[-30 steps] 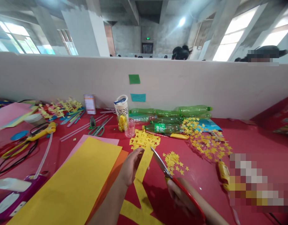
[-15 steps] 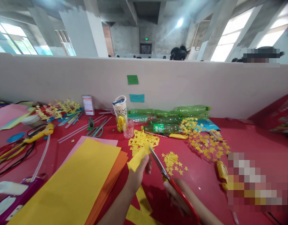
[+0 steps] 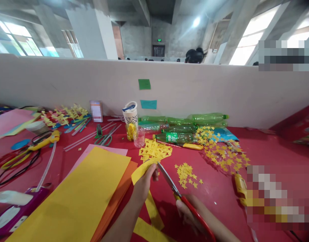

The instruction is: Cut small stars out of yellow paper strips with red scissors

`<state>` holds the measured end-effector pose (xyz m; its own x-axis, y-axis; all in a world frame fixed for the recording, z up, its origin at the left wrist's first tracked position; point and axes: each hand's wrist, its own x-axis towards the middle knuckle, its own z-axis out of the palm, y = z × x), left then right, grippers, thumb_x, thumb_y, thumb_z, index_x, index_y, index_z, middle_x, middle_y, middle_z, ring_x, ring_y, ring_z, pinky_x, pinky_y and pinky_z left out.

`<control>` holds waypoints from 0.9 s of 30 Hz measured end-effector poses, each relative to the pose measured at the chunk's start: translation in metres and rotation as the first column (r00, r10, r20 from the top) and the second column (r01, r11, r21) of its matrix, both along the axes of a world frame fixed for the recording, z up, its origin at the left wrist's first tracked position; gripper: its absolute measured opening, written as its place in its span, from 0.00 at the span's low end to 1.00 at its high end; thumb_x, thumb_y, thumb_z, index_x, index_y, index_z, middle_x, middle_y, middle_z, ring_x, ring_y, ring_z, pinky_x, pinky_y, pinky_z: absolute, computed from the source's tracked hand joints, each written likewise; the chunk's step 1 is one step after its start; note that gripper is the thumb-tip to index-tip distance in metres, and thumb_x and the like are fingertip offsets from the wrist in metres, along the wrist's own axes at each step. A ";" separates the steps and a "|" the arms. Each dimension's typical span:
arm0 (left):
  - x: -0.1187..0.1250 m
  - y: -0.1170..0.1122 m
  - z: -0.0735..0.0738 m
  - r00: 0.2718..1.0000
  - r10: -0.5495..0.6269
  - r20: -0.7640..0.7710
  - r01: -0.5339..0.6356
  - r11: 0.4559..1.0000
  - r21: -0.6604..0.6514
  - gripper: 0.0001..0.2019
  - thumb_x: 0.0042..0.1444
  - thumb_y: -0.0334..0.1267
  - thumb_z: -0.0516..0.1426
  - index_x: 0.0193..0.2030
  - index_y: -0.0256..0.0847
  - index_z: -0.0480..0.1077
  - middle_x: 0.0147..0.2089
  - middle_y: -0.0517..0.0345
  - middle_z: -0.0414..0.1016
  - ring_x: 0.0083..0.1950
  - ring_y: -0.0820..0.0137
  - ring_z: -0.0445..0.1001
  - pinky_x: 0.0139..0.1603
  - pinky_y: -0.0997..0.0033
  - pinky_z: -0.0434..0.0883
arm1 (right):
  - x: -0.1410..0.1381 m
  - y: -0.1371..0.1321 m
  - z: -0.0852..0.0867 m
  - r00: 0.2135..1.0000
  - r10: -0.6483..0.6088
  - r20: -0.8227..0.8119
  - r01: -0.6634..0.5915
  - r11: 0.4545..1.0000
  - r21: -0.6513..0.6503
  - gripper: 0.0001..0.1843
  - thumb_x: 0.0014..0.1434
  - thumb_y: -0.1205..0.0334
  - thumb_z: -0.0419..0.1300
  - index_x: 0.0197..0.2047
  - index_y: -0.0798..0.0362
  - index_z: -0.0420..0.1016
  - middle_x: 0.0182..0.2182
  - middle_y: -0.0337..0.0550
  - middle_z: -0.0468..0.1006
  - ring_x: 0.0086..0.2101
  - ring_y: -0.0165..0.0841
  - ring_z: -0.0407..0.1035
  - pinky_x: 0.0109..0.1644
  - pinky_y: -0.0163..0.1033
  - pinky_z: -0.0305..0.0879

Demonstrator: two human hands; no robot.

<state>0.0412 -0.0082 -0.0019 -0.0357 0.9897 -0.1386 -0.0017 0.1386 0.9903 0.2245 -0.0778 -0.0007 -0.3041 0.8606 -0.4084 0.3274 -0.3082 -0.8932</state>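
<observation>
My left hand (image 3: 147,178) is closed on a strip of yellow paper (image 3: 139,172), pinched between thumb and fingers. Wrapped round the red handles of a pair of scissors (image 3: 172,185) is my right hand (image 3: 188,211). The scissor tips reach the paper's right end, close to my left thumb; I cannot tell whether they touch it. Beyond lies a heap of yellow paper scraps with star-shaped cuts (image 3: 154,150). To the right is a small pile of yellow paper stars (image 3: 186,174). More yellow strips (image 3: 152,210) lie under my left forearm.
Yellow sheets (image 3: 76,198) over orange ones lie at left. Green bottles (image 3: 178,137), a patterned cup (image 3: 130,116) and a yellow cutter (image 3: 192,146) stand or lie farther back. Glue guns (image 3: 52,137) with cords are at left and right. A white partition (image 3: 189,90) closes the back.
My left hand has shifted slightly left and turned the strip, which now curves flatter. The scissor tips have moved a little left and down. The view has swung slightly.
</observation>
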 end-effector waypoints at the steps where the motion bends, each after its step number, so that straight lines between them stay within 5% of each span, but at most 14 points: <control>1: 0.000 0.000 0.000 1.000 -0.024 0.008 0.024 1.000 -0.006 0.20 0.57 0.51 0.51 0.20 0.40 0.67 0.20 0.61 0.68 0.27 0.72 0.68 0.35 0.73 0.64 | 0.000 0.000 0.001 1.000 0.011 -0.004 -0.011 1.000 0.008 0.33 0.51 0.28 0.49 0.23 0.55 0.63 0.15 0.34 0.63 0.14 0.22 0.54 0.15 0.28 0.48; 8: 0.002 0.002 -0.009 0.978 -0.088 0.187 0.091 0.996 -0.004 0.16 0.58 0.47 0.52 0.25 0.40 0.68 0.21 0.63 0.67 0.26 0.73 0.65 0.33 0.74 0.63 | 0.000 -0.002 0.004 0.999 0.027 -0.038 -0.027 1.000 0.000 0.32 0.52 0.29 0.50 0.24 0.54 0.62 0.14 0.32 0.62 0.12 0.22 0.54 0.14 0.30 0.46; 12: 0.003 0.002 -0.007 0.975 -0.104 0.195 0.105 0.994 0.005 0.17 0.58 0.47 0.51 0.23 0.39 0.68 0.21 0.62 0.66 0.26 0.73 0.65 0.33 0.74 0.63 | 0.003 -0.002 0.002 1.000 0.023 0.014 -0.023 0.999 -0.034 0.25 0.61 0.43 0.53 0.27 0.57 0.69 0.18 0.34 0.67 0.19 0.26 0.64 0.22 0.31 0.60; 16: 0.002 0.002 -0.007 0.978 -0.111 0.176 0.111 0.994 0.007 0.17 0.57 0.47 0.51 0.23 0.39 0.68 0.21 0.62 0.67 0.26 0.73 0.65 0.33 0.74 0.63 | 0.005 -0.001 -0.002 0.999 0.033 0.041 -0.031 0.997 -0.065 0.14 0.64 0.55 0.54 0.41 0.58 0.72 0.32 0.38 0.75 0.27 0.28 0.70 0.30 0.35 0.69; 21: 0.001 0.004 -0.011 0.972 -0.114 0.208 0.122 0.992 -0.029 0.18 0.57 0.47 0.52 0.22 0.38 0.68 0.21 0.60 0.67 0.26 0.73 0.65 0.32 0.74 0.64 | 0.005 -0.001 0.000 0.999 0.008 0.049 -0.005 0.998 -0.055 0.30 0.59 0.37 0.49 0.22 0.56 0.68 0.13 0.32 0.63 0.13 0.23 0.57 0.16 0.29 0.52; 27: -0.003 0.008 0.000 0.951 -0.134 0.279 0.159 0.985 -0.068 0.14 0.52 0.46 0.55 0.23 0.37 0.69 0.19 0.62 0.66 0.22 0.74 0.64 0.28 0.74 0.63 | 0.004 0.000 0.008 0.997 0.013 0.075 -0.013 1.000 -0.004 0.31 0.53 0.33 0.49 0.19 0.53 0.62 0.11 0.31 0.61 0.11 0.22 0.53 0.12 0.27 0.46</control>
